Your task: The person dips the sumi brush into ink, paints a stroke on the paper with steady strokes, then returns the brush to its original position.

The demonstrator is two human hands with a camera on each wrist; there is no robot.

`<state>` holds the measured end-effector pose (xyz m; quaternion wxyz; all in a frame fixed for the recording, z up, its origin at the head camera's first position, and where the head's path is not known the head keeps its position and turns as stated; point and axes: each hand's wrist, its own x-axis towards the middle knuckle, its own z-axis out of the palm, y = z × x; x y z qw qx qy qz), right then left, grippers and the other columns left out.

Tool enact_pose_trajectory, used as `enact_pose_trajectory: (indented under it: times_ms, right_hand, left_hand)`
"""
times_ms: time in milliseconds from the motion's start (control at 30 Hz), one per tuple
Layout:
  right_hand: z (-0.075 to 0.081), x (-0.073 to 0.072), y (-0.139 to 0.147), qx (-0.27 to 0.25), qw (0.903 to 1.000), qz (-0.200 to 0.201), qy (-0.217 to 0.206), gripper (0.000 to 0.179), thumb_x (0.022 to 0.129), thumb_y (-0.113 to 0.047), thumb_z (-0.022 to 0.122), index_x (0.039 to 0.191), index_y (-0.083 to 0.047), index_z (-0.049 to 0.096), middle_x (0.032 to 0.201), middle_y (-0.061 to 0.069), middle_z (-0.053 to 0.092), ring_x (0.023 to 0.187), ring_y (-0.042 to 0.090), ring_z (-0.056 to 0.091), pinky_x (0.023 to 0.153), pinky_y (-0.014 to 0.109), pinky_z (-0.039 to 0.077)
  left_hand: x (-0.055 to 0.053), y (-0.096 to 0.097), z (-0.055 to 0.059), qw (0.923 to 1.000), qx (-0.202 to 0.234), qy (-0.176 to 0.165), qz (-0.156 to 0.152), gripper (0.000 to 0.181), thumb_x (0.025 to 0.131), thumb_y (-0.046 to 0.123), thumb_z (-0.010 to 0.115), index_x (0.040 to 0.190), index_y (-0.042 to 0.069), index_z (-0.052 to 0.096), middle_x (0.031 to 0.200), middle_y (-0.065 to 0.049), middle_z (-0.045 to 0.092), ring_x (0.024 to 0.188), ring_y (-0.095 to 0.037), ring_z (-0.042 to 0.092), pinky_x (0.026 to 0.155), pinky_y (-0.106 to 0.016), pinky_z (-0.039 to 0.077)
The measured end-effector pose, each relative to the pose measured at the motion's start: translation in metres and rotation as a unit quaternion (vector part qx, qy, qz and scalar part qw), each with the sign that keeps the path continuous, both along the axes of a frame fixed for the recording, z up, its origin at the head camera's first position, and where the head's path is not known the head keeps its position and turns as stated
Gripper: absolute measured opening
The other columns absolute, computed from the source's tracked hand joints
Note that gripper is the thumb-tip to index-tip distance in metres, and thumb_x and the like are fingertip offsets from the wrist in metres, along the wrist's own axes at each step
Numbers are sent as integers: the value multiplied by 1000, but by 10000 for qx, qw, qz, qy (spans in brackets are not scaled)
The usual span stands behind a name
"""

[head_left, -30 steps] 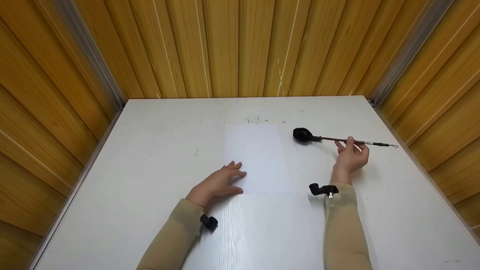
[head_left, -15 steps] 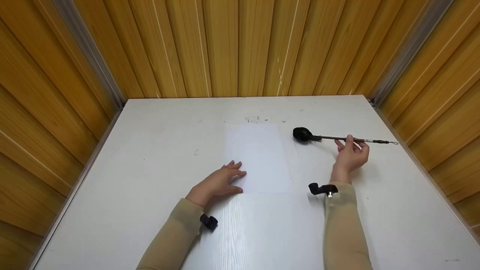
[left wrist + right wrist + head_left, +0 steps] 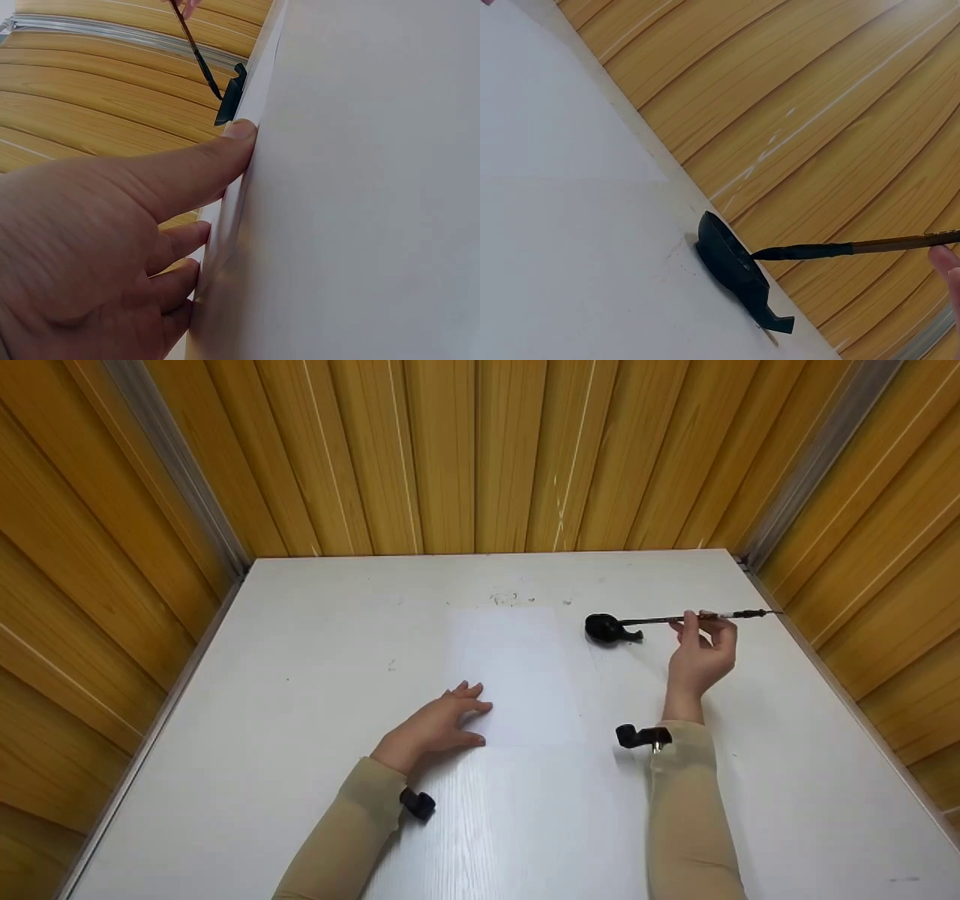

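Note:
My right hand (image 3: 701,654) pinches a writing brush (image 3: 656,621) by its shaft, between thumb and fingers. In the right wrist view the dark bristles (image 3: 802,251) point at a small black ink dish (image 3: 727,264), with the tip at its rim or just inside. This dish has a short bent handle and sits on the table, right of a white sheet of paper (image 3: 517,667). My left hand (image 3: 435,725) rests on the paper's lower left part, fingers spread; the left wrist view has its thumb (image 3: 202,169) at the sheet.
The white table (image 3: 322,630) bears small dark smudges (image 3: 504,599) beyond the paper. Wood-look panel walls (image 3: 450,457) enclose its back and sides. A black wrist camera (image 3: 643,736) is strapped on each sleeve.
The brush's looped back end has swung away from me, and my right hand has lifted or shifted slightly away. The bristle end remains at the dish. My left hand, paper and dish stay put.

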<state>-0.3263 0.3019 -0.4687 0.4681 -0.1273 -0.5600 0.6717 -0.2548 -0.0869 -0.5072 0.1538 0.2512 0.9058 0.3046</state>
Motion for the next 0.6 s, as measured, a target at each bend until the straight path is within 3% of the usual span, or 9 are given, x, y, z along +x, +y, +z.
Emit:
enact_pose_trajectory:
  times_ms: [233, 400, 600]
  right_hand:
    - [-2, -2, -4, 430, 9989, 62, 201, 11, 90, -6, 78, 94, -5, 68, 94, 3, 66, 69, 12, 71, 71, 21, 62]
    - [-4, -2, -4, 664, 9976, 73, 188, 23, 91, -7, 77, 101, 10, 65, 95, -1, 65, 72, 12, 71, 75, 22, 62]
    - [-5, 0, -4, 982, 9951, 74, 104, 33, 92, -11, 77, 105, 17, 64, 93, -8, 64, 72, 10, 71, 76, 22, 61]
  left_hand:
    - [1, 1, 0, 10000, -29, -10, 30, 61, 94, 28, 77, 149, 14, 56, 171, -5, 26, 162, -31, 15, 130, -54, 20]
    - [0, 2, -1, 10000, -38, 39, 37, 60, 93, 28, 77, 148, 14, 56, 171, -5, 27, 161, -31, 16, 130, -54, 21]
    - [0, 3, -1, 10000, -25, 46, 51, 60, 93, 28, 77, 148, 14, 57, 171, -5, 28, 161, -31, 16, 130, -53, 21]
